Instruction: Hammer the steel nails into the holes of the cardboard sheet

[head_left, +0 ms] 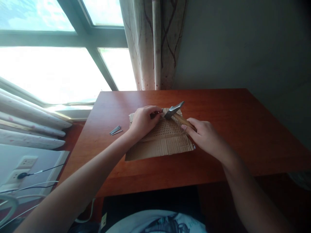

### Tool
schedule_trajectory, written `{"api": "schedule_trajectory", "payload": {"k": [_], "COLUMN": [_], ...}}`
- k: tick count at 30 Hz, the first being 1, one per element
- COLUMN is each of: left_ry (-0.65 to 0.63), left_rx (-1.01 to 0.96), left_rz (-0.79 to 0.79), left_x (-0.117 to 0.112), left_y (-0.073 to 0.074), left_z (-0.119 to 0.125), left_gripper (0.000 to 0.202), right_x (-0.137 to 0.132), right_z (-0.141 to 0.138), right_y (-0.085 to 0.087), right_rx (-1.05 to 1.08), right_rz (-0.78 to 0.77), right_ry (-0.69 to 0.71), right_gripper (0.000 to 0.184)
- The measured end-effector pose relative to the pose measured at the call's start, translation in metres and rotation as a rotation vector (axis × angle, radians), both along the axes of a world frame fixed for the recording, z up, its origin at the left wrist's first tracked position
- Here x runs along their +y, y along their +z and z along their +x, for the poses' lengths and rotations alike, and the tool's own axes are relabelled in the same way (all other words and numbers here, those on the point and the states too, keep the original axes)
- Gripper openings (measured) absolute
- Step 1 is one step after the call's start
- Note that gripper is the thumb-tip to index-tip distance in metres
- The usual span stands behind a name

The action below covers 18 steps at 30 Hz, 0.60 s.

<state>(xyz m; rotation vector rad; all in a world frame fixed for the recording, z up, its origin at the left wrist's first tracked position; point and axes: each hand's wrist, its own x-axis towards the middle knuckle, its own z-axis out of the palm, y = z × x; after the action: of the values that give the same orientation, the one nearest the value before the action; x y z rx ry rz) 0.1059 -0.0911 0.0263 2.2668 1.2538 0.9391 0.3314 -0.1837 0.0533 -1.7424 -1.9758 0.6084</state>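
My right hand grips the wooden handle of a small hammer, whose metal head hangs just above the far part of a cardboard sheet. The sheet lies flat on the reddish-brown table and is full of small punched holes. My left hand rests on the cardboard's far left part, its fingertips pinching a small dark nail right beside the hammer head.
Several loose nails lie on the table left of the cardboard. A curtain and a bright window stand behind the table. A wall socket with plugged cables sits low on the left.
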Motion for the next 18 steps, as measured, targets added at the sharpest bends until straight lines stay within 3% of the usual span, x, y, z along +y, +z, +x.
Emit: {"api": "schedule_trajectory", "payload": {"k": [18], "left_ry": [-0.032], "left_rx": [-0.073], "left_rz": [-0.032], "left_x": [0.007], "left_y": [-0.003], "left_z": [-0.002], "left_gripper": [0.012], "right_x": [0.022], "right_z": [-0.012], "right_y": [0.045], "right_rx": [-0.010], "right_rz": [0.161], "right_ry": [0.035], "right_gripper": [0.035]}}
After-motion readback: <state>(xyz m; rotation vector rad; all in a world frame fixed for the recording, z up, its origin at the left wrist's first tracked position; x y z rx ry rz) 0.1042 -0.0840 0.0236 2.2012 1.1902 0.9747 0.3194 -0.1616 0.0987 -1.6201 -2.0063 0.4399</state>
